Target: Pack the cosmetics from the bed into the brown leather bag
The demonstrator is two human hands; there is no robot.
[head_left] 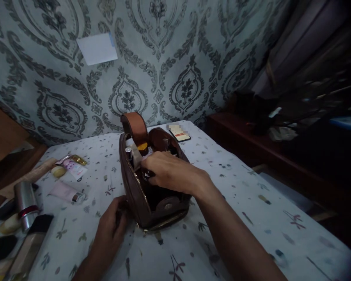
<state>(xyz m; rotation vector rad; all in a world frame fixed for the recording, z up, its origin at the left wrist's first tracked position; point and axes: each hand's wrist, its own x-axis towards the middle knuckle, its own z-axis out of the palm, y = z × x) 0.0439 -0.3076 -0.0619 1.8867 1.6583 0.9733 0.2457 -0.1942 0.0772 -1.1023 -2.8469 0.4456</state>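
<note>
R grip (169, 168) is down inside the brown bag (132, 197), back of hand up, fingers curled; can't tell if it's pinching anything, b/c the fingertips are mostly hidden. Sth small, dark & shiny (147, 175) shows right by the fingers, too blurred to ID. L grip (114, 222) is low at the bag's near L corner, fingers bent & partly hidden against/behind it; can't tell if they're pressed together or holding the bag.

Bag stands upright, unzipped, approx mid-desk. Gold-toothed zip (139, 185) runs along the L rim & round the near end; near flap w/ round snap (167, 205) folded inward; lighter brown strap (136, 124) arches up at the far end. Inside, far L: pale tube (135, 155), silver-capped item (128, 150) next to it, jar w/ amber-gold lid (142, 147) just beyond the R hand. More small stuff along the R wall, too dim to name.

Phone (181, 134) lies flat behind the bag, slightly R, screen lit. Desk (216, 187) has a white cloth w/ small plant prints.

L side of desk, well apart from bag: pink tube w/ silver cap (66, 192), printed pink pack (75, 168), small gold item (78, 159), round yellowish one (58, 171); nearer, silver cylinder w/ red band (25, 199) & black-capped bottle (31, 244).

Bkgd: damask wallpaper (128, 95) w/ white sheet (98, 48) on it; dim clutter (283, 132) far R.
</note>
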